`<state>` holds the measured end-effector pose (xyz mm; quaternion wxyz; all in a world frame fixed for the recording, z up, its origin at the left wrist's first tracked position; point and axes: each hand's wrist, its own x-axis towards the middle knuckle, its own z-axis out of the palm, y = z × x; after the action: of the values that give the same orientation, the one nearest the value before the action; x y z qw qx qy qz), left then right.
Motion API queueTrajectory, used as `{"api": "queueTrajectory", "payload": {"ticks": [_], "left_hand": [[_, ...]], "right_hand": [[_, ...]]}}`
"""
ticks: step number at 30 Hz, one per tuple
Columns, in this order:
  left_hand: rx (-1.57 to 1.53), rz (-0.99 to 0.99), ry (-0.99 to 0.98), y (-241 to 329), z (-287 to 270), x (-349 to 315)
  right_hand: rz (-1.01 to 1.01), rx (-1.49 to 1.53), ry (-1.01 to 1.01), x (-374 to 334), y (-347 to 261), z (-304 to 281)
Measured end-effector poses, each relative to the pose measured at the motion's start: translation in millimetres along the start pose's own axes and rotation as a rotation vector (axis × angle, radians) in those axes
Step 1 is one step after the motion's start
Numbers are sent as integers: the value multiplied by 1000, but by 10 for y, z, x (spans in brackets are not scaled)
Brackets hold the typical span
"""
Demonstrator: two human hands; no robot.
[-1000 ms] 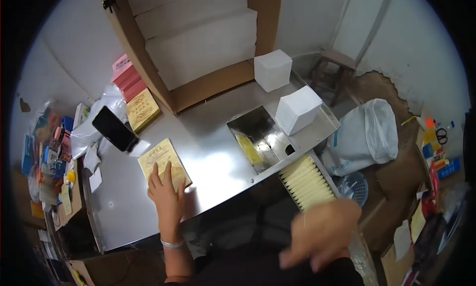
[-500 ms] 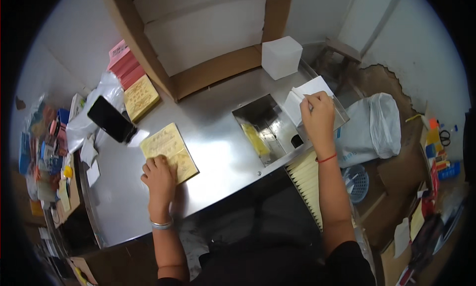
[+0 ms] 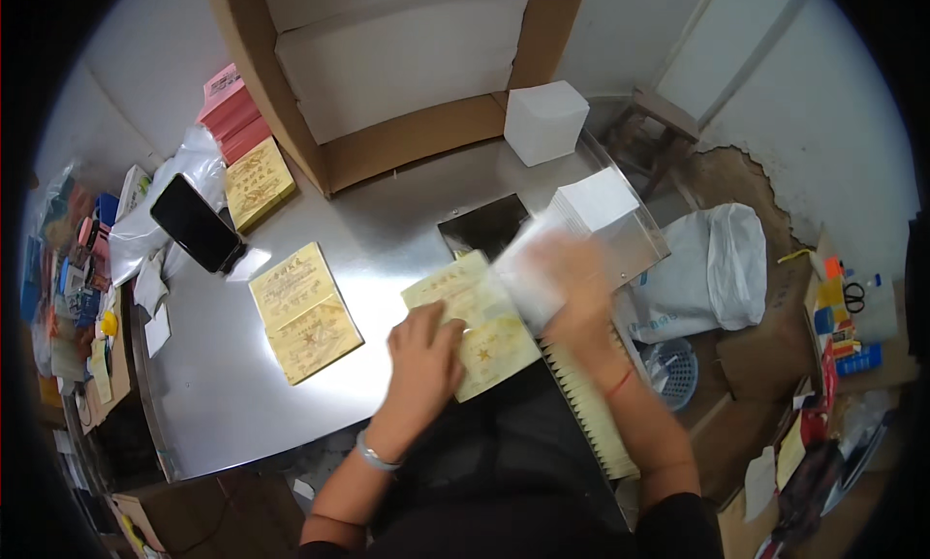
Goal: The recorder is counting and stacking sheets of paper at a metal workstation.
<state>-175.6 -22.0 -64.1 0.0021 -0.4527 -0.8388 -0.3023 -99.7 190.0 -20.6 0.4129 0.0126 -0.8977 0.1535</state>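
My left hand [image 3: 423,351] lies flat on a yellow printed sheet [image 3: 477,320] at the near edge of the steel table [image 3: 223,394], pressing it down. My right hand [image 3: 572,288], blurred by motion, holds a white sheet of paper [image 3: 528,268] over the right side of that yellow sheet. A stack of white sheets [image 3: 598,199] sits just beyond the right hand in a shallow metal tray [image 3: 635,244]. A second yellow printed sheet [image 3: 304,311] lies alone on the table to the left.
A large open cardboard box [image 3: 407,142] of white stacks stands at the back. A white block [image 3: 544,121], a black phone [image 3: 196,223], pink and yellow booklets [image 3: 254,176], a comb-like stack [image 3: 591,414] at the right edge and a white bag [image 3: 712,268] surround the table.
My left hand moved right from the left yellow sheet onto another yellow sheet near the tray. My right hand came back from the white stack with a white sheet.
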Motion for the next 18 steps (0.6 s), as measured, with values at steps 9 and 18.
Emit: {"api": "queueTrajectory", "payload": {"ticks": [9, 18], "left_hand": [[171, -74, 87, 174, 1, -16], [252, 20, -54, 44, -196, 162]], "right_hand": [[-80, 51, -456, 34, -262, 510], [261, -396, -55, 135, 639, 23]]}}
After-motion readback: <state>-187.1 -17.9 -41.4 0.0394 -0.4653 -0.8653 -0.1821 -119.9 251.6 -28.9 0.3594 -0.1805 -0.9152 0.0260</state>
